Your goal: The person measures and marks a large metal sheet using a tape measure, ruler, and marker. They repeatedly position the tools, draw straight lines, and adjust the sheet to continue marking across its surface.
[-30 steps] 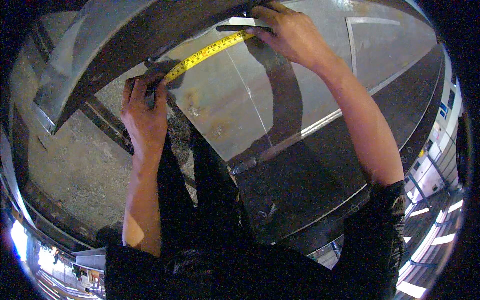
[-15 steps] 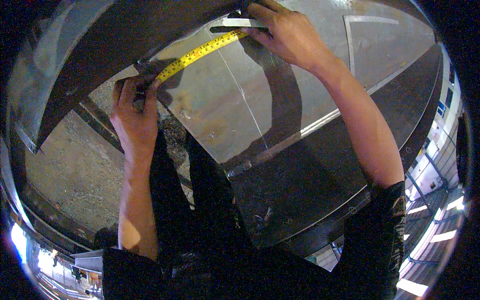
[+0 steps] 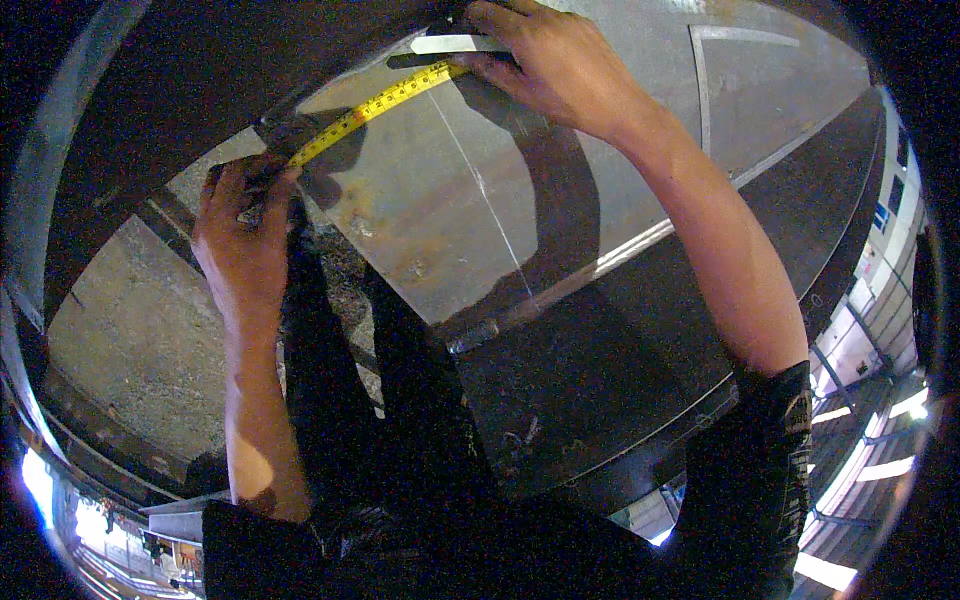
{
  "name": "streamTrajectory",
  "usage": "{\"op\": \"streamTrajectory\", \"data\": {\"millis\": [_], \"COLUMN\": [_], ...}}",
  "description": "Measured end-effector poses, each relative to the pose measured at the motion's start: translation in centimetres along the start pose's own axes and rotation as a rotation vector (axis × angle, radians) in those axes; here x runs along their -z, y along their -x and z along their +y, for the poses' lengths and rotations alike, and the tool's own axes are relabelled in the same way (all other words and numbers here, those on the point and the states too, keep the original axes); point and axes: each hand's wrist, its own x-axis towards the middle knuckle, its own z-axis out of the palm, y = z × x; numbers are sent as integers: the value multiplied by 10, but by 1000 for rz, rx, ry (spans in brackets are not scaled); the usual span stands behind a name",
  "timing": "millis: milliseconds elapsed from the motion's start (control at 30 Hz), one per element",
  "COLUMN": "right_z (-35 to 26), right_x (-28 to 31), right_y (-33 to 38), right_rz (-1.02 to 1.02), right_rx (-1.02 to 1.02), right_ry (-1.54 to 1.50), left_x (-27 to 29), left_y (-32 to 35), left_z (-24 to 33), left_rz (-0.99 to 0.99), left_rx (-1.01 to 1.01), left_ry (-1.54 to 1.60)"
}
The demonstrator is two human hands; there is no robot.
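A yellow tape measure (image 3: 375,108) runs at a slant over the grey steel plate (image 3: 400,220), between my two hands. My left hand (image 3: 240,225) is closed on its lower left end, by the plate's left edge. My right hand (image 3: 560,70) is closed at the upper right end of the yellow strip, with the thumb against it. A flat white stick (image 3: 455,44), like a marking chalk, juts leftward from the fingers of this same hand. A thin white line (image 3: 480,185) crosses the plate below the tape. Some of my right fingertips are hidden at the dark upper edge.
A dark steel piece (image 3: 200,80) rises along the upper left. A pale angled mark (image 3: 702,90) lies on the plate at the right. Beyond the seam is a dark steel flange (image 3: 600,370). Rough ground (image 3: 130,330) shows at the left, below the plate's edge.
Both hands have shifted slightly left with the tape measure and the white stick. The dark steel piece at upper left fills more of that corner now.
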Motion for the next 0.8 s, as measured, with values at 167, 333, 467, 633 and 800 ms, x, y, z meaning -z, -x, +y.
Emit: {"op": "streamTrajectory", "data": {"millis": [167,333,467,633,800], "right_z": [6,15,16,20,22], "right_x": [-1,-6,-8,-11,-13], "right_y": [-1,-2,0,4,8], "right_rz": [-18,39,38,41,24], "right_rx": [-34,45,63,71,80], "right_ry": [-81,-71,-92,-92,-81], "left_x": [-11,-15,-19,-22,-27], "left_y": [-2,-6,-5,-1,0], "left_z": [-4,8,0,2,0], "left_rz": [15,17,12,-15,-40], "left_rx": [47,-2,33,128,139], "left_ry": [106,64,76,137,185]}}
